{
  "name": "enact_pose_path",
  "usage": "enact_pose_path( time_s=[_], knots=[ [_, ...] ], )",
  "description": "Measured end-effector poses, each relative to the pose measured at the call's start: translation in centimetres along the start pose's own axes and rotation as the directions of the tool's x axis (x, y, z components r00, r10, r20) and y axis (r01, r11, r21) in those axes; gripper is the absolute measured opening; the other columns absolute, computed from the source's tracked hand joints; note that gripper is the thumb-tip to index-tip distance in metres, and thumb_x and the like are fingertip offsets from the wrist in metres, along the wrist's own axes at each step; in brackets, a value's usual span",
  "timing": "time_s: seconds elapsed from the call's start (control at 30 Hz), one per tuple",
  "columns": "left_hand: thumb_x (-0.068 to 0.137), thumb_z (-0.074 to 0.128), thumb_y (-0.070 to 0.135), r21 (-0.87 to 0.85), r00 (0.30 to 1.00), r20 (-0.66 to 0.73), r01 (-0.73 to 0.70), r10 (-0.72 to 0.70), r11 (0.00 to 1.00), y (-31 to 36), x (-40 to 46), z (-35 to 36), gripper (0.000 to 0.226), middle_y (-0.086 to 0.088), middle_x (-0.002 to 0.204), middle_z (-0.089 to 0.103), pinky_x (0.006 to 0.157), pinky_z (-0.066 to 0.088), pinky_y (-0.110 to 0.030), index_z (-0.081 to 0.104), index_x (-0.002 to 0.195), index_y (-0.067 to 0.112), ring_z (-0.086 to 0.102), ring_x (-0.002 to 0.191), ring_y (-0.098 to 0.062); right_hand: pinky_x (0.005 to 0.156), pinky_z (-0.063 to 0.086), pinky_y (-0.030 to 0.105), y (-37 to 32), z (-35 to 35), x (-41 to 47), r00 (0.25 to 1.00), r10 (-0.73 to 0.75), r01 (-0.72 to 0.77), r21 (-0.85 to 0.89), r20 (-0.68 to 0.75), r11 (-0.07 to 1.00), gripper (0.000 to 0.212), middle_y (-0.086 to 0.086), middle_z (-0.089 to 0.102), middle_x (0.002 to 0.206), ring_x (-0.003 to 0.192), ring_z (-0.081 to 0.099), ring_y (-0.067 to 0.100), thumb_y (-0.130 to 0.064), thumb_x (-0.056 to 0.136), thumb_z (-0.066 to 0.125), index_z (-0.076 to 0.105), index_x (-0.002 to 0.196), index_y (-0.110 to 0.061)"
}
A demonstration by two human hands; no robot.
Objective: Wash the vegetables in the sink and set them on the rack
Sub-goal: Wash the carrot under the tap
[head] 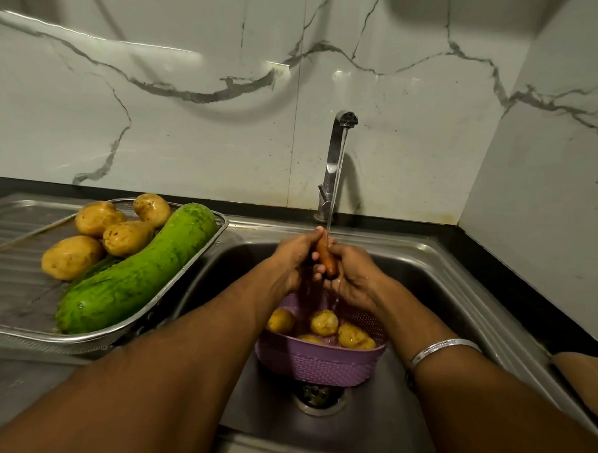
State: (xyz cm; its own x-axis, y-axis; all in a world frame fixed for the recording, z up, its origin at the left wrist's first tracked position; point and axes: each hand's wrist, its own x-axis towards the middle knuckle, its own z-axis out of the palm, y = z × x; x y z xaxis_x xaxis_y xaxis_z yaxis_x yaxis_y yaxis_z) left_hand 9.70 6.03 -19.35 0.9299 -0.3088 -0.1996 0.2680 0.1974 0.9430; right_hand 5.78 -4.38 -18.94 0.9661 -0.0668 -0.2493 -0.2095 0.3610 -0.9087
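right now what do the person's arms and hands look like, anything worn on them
Both forearms are bare, with no sleeves in view. The right wrist carries a plain silver metal bangle, a smooth band with a bright sheen. No gloves on the left hand or the right hand, and no rings or watch can be made out. Both hands look wet and glossy.

Purple basket (319, 359), green gourd (138, 270)

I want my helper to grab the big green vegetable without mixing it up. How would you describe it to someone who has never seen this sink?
Left of the sink basin a metal rack sits on the drainboard. On it, the long green gourd lies diagonally beside four potatoes; it is the only green thing there.
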Motion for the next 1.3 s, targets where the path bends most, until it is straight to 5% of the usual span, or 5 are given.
enact_pose_path(
  time_s=[0.17, 0.47, 0.67, 0.83, 1.3],
  knots=[
    [0.100, 0.053, 0.045, -0.008, 1.000, -0.022, -0.006, 0.006, 1.000, 0.1, -0.2, 0.1, 0.039, -0.003, 0.082, 0.073, 0.051, 0.045, -0.025, 0.074, 0.101, 0.012, 0.061, 0.062, -0.013, 0.067, 0.058, 0.038, 0.0, -0.4, -0.2, 0.996, -0.004, 0.000, 0.042, 0.089, 0.999, 0.027, 0.020, 0.069, 0.109, 0.086, 0.067, 0.026, -0.011, 0.106, 0.039, 0.057, 0.126, -0.007],
    [0.105, 0.048, 0.026, 0.114, 0.977, 0.212, -0.061, 0.035, 0.992, -0.2, -1.0, 1.5, 0.022, 0.001, 0.062, 0.050, 0.049, 0.054, -0.028, 0.062, 0.114, 0.011, 0.055, 0.051, -0.011, 0.034, 0.025, 0.017, -0.5, -0.8, -0.5, 0.985, -0.056, 0.047, -0.056, -0.165, 0.997, 0.036, -0.001, 0.046, 0.055, 0.037, 0.032, 0.006, -0.037, 0.108, 0.042, 0.063, 0.093, -0.013],
    [0.106, 0.040, 0.037, 0.300, 0.970, -0.098, -0.182, 0.220, 0.936, -1.3, 0.6, 2.6, 0.036, -0.014, 0.097, 0.068, 0.084, 0.059, -0.042, 0.064, 0.105, 0.010, 0.068, 0.091, -0.028, 0.054, 0.044, 0.030, 0.3, 0.5, 0.4, 0.940, -0.250, 0.044, -0.642, -0.234, 0.765, 0.050, 0.008, 0.061, 0.068, 0.057, 0.056, 0.018, -0.044, 0.108, 0.033, 0.064, 0.087, -0.010],
    [0.105, 0.039, 0.047, 0.079, 0.981, -0.151, -0.115, 0.125, 0.990, -0.7, 0.3, 2.1, 0.047, -0.008, 0.081, 0.064, 0.049, 0.047, -0.028, 0.064, 0.106, 0.007, 0.058, 0.061, -0.016, 0.049, 0.038, 0.028, 0.9, 0.6, 0.0, 0.952, -0.288, 0.164, -0.619, -0.105, 0.768, 0.050, 0.001, 0.051, 0.058, 0.047, 0.046, 0.013, -0.049, 0.108, 0.030, 0.058, 0.081, -0.018],
    [0.103, 0.038, 0.026, 0.057, 0.980, -0.164, -0.109, 0.117, 0.992, -0.4, -0.3, 2.1, 0.034, -0.016, 0.095, 0.068, 0.074, 0.054, -0.037, 0.065, 0.101, 0.005, 0.063, 0.086, -0.022, 0.054, 0.044, 0.020, 1.1, 0.3, 0.2, 0.952, -0.302, 0.212, -0.599, -0.052, 0.772, 0.041, -0.004, 0.063, 0.083, 0.069, 0.059, 0.009, -0.037, 0.110, 0.035, 0.061, 0.127, -0.009]
  ],
)
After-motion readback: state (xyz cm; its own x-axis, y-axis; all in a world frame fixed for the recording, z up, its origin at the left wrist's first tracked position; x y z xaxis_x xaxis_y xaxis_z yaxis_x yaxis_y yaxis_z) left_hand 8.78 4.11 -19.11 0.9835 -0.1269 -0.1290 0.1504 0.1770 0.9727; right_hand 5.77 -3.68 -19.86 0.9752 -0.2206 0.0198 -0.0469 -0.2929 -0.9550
